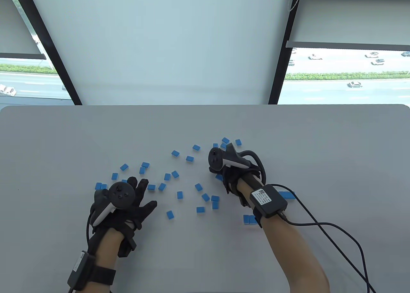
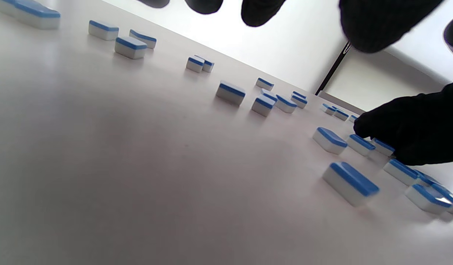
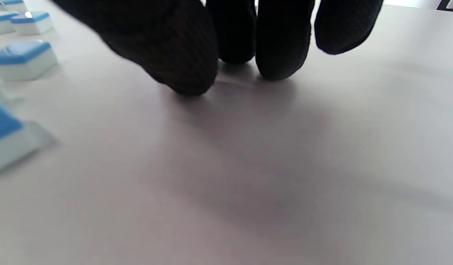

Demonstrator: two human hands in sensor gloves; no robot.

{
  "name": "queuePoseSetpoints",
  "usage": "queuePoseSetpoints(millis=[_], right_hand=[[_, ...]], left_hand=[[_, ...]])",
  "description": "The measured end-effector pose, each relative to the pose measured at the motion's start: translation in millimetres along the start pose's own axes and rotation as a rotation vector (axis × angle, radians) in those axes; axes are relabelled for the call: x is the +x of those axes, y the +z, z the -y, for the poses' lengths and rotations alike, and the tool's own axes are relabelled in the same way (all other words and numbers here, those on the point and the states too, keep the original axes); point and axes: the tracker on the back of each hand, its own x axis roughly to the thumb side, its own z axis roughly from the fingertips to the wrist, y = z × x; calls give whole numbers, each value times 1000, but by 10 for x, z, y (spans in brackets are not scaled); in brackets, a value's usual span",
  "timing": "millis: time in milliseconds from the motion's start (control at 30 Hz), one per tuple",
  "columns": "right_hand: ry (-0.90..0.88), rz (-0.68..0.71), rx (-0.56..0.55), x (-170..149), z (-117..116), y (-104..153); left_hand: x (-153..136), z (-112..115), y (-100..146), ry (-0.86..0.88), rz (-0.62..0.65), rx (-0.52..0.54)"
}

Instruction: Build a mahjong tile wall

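Many small blue tiles lie spread out on the grey table. The left hand rests flat among them with its fingers straight. The right hand reaches down over some tiles farther back.

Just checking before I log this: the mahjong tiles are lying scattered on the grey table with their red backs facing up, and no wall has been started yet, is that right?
Not quite: the backs are blue, not red. The table view shows the mahjong tiles scattered blue side up on the grey table, and the left wrist view shows blue tops over white bodies. The rest stands: no wall shows.
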Motion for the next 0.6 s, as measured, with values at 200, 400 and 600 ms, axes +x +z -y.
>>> queuePoseSetpoints(millis=[200,400,600], right_hand=[[67,10,-20,127,-13,41],[90,8,-46,210,-41,49],[107,4,-83,144,16,164]], left_hand=[[9,4,6,-7,3,-1],[8,5,9,-7,6,3],[-1,1,10,4,7,5]])
